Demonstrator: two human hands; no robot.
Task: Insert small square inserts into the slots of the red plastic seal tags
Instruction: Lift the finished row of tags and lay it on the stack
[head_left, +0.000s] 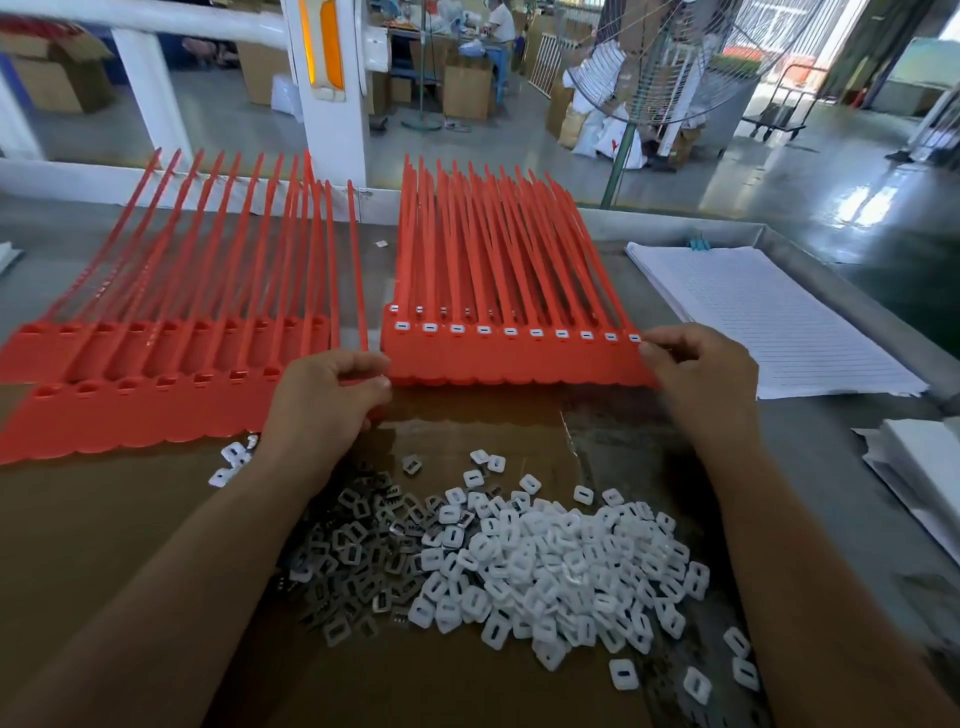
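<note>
head view shows us the bench (826, 457), with two unfilled red strips (156, 410) at left and one filled strip of seal tags (514, 361) between our hands. we judge it light and bendy, best held at its flat ends; the left hand (332, 395) and the right hand (696, 374) pinch these with their fingers. ten inserts (510, 331) fill its front row, and two loose heaps lie near us, a white heap (561, 566) and a dark heap (358, 545).

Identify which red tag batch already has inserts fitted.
The right batch, held by the left hand and right hand: it carries white inserts; the left batch has none.

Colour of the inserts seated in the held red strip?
Small square seated inserts are white, dark centre slot; head view.
</note>
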